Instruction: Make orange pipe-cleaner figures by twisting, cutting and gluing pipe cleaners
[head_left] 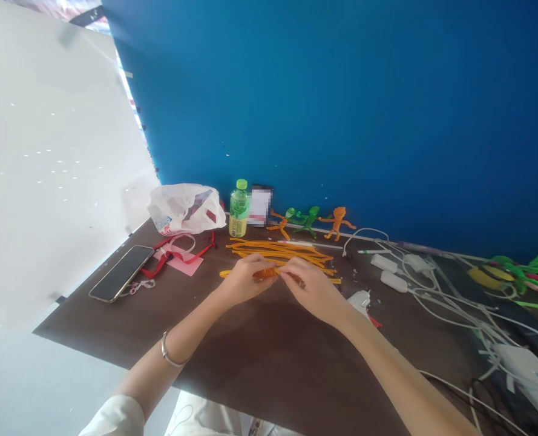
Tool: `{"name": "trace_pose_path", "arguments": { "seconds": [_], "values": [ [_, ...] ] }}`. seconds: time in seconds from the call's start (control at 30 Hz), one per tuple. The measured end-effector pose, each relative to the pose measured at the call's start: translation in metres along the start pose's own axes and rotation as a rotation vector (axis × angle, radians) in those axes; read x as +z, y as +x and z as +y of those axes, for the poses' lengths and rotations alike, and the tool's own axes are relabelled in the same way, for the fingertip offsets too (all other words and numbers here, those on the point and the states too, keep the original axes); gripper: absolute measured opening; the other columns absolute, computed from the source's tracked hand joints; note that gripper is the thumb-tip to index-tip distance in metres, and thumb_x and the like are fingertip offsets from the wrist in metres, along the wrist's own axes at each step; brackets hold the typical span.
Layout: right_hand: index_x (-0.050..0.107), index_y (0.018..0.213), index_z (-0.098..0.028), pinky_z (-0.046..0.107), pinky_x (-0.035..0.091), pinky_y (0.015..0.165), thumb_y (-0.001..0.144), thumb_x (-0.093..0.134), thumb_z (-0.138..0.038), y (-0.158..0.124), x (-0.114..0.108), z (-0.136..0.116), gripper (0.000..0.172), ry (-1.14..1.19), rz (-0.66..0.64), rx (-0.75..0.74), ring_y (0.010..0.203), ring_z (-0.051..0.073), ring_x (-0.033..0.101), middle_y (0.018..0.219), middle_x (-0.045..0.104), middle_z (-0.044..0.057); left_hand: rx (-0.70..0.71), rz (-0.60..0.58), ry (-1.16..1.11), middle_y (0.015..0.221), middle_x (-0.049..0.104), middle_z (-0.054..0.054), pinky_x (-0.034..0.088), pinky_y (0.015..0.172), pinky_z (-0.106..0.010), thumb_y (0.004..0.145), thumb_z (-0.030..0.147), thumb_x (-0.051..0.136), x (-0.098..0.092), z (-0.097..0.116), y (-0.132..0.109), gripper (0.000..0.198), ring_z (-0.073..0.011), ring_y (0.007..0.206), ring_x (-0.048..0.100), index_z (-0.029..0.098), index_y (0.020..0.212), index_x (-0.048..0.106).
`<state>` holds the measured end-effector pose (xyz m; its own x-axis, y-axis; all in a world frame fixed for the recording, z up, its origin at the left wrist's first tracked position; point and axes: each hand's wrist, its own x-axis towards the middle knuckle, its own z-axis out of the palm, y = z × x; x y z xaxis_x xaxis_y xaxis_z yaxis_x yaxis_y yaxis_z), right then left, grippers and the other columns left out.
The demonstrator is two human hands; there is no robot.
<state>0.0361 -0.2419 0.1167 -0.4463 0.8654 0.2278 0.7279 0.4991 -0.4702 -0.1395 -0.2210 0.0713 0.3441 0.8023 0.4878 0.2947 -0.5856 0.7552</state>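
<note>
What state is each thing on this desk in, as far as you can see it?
Twisted orange pipe-cleaner bundle, held between both hands
Left hand, closed on the bundle
Right hand, closed on the bundle
Loose yellow-orange pipe cleaners, lying spread out
Green-capped plastic bottle, upright, capped
Black smartphone, lying flat, screen dark
White plastic bag, crumpled

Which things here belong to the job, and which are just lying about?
Job: left hand, right hand, twisted orange pipe cleaner, loose yellow-orange pipe cleaners, orange pipe-cleaner figure, green pipe-cleaner figure.

Lying about: phone, white plastic bag, green-capped bottle, white cables.
</note>
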Motion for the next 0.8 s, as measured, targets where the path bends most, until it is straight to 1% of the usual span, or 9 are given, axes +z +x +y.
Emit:
{"name": "trace_pose_path", "arguments": {
  "seconds": [0.13,0.27,0.4,0.5,0.57,0.67,0.8],
  "values": [
    [0.063,0.098,-0.026,0.028,0.047,0.060,0.087,0.039,-0.028,-0.006,0.006,0.002,0.026,-0.005,0.087,-0.049,0.071,0.016,0.058,0.080,0.060,0.004,-0.020,0.042,-0.058,0.083,0.060,-0.007,0.041,0.061,-0.024,0.071,0.025,0.060,0.001,0.001,0.001,0.025,-0.0153,0.072,0.054,0.021,0.094,0.068],
    [0.063,0.100,-0.027,0.029,0.048,0.067,0.087,0.040,-0.029,-0.010,0.014,0.007,0.026,-0.022,0.183,-0.073,0.075,0.016,0.060,0.085,0.062,0.004,-0.089,0.060,-0.134,0.085,0.063,-0.007,0.041,0.059,-0.024,0.069,0.029,0.064,0.000,0.003,0.001,0.024,-0.0151,0.072,0.054,0.020,0.090,0.068],
    [0.061,0.103,-0.027,0.029,0.048,0.071,0.087,0.041,-0.027,-0.014,0.019,0.010,0.026,-0.037,0.253,-0.106,0.081,0.017,0.061,0.092,0.063,0.004,-0.224,0.037,-0.322,0.085,0.066,-0.008,0.045,0.065,-0.026,0.067,0.034,0.066,0.000,0.003,0.001,0.027,-0.0173,0.075,0.058,0.017,0.089,0.068],
    [0.060,0.107,-0.025,0.029,0.049,0.073,0.087,0.040,-0.024,-0.017,0.022,0.010,0.027,-0.066,0.291,-0.152,0.085,0.017,0.061,0.096,0.064,0.005,-0.316,0.059,-0.448,0.086,0.067,-0.009,0.048,0.069,-0.029,0.064,0.034,0.069,0.001,0.002,0.003,0.030,-0.0184,0.076,0.060,0.015,0.087,0.068],
    [0.060,0.107,-0.025,0.029,0.049,0.073,0.087,0.040,-0.023,-0.018,0.023,0.010,0.028,-0.101,0.325,-0.173,0.085,0.017,0.061,0.094,0.065,0.006,-0.352,0.068,-0.541,0.085,0.067,-0.008,0.049,0.069,-0.030,0.063,0.034,0.070,0.001,0.002,0.004,0.030,-0.0172,0.073,0.060,0.014,0.085,0.067],
    [0.060,0.107,-0.024,0.030,0.049,0.074,0.087,0.040,-0.023,-0.019,0.024,0.010,0.028,-0.157,0.353,-0.186,0.084,0.017,0.061,0.093,0.066,0.006,-0.399,0.042,-0.685,0.079,0.066,-0.007,0.049,0.066,-0.030,0.062,0.033,0.071,0.002,0.003,0.006,0.030,-0.0137,0.065,0.059,0.013,0.085,0.067],
    [0.061,0.107,-0.024,0.028,0.048,0.074,0.087,0.040,-0.020,-0.018,0.025,0.010,0.029,-0.240,0.362,-0.210,0.084,0.017,0.061,0.092,0.065,0.006,-0.481,0.037,-0.861,0.079,0.065,-0.005,0.049,0.067,-0.028,0.064,0.033,0.070,0.004,0.004,0.005,0.027,-0.0126,0.069,0.059,0.014,0.084,0.067]
  ]
}}
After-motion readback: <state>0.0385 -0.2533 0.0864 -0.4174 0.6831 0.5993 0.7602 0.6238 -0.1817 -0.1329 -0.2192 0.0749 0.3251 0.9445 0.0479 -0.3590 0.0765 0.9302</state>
